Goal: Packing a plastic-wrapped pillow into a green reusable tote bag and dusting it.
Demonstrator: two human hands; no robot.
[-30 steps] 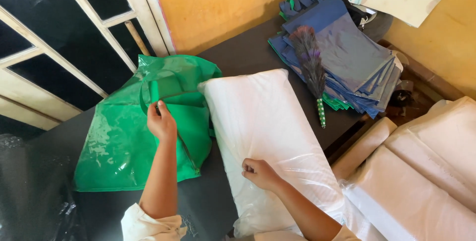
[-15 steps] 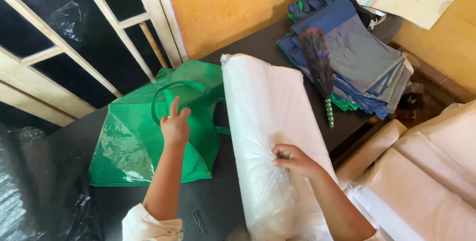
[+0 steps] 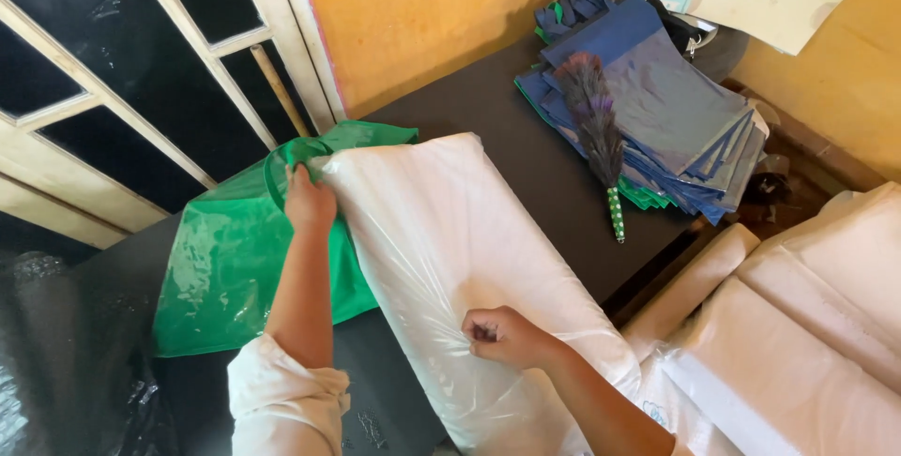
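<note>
A long white pillow in clear plastic wrap (image 3: pixel 450 259) lies across a dark table (image 3: pixel 526 137), its far end at the mouth of a green bag (image 3: pixel 221 259). My left hand (image 3: pixel 308 201) grips the green bag's rim and handle beside the pillow's far end. My right hand (image 3: pixel 502 336) is closed on a pinch of the plastic wrap at the pillow's near end.
A stack of blue and green bags (image 3: pixel 657 109) lies at the back right with a feather duster (image 3: pixel 601 137) on top. More wrapped white pillows (image 3: pixel 807 325) are piled at the right. A wooden window frame (image 3: pixel 141 90) and an orange wall (image 3: pixel 422 15) stand behind.
My left hand has closed on the green bag's rim and lifted it. The pillow's far end has swung left to the bag's mouth. My right hand has pinched the wrap tighter.
</note>
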